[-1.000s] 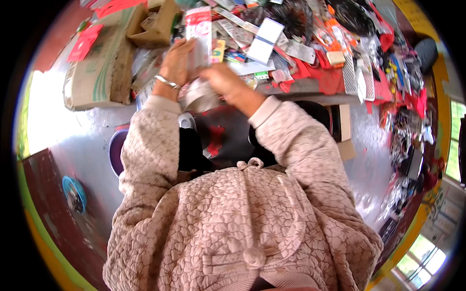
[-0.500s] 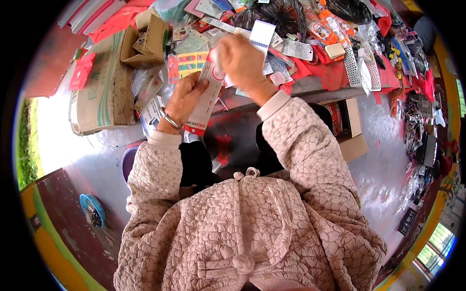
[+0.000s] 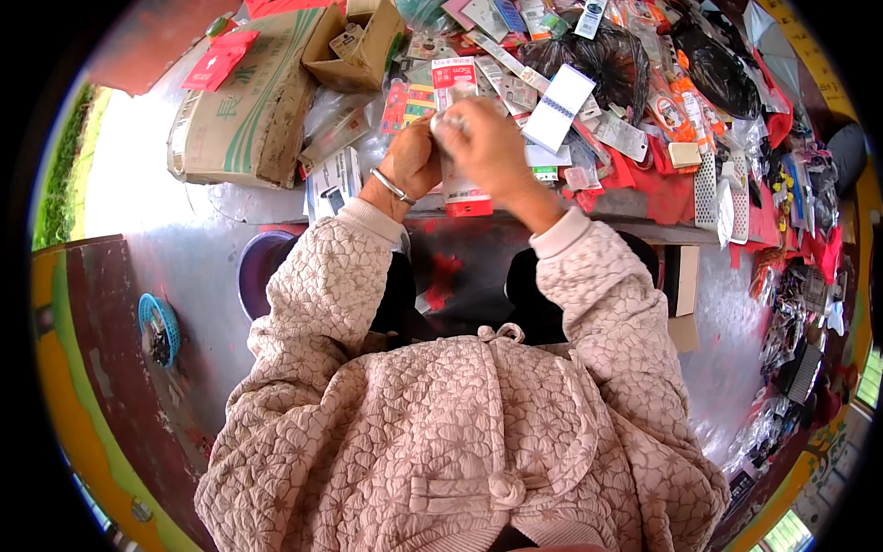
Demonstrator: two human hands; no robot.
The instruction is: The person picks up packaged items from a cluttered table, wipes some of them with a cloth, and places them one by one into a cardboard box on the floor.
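A long, narrow red-and-white packaging card (image 3: 456, 189) stands almost upright in front of me at the table's near edge. My left hand (image 3: 411, 158), with a silver bangle at the wrist, grips the card's left edge, its fingers closed. Across the middle of the card lies my right hand (image 3: 492, 152), slightly blurred, fingers curled. A small whitish wad (image 3: 440, 124) shows at its fingertips; what it is made of I cannot make out. Behind the hands is a card with colourful printed strips (image 3: 418, 101).
At left stand a large cardboard carton (image 3: 248, 110) and a small open box (image 3: 354, 55). Rightward lie an open notepad (image 3: 559, 106), black plastic bags (image 3: 607, 60), orange packets (image 3: 676, 110) and a white perforated tray (image 3: 706, 198). A purple bucket (image 3: 253, 276) and blue basket (image 3: 158, 327) stand lower left.
My view has shifted, so the table appears farther right. The card has turned from a slant to nearly upright. My right hand, with the whitish wad, has moved lower along the card.
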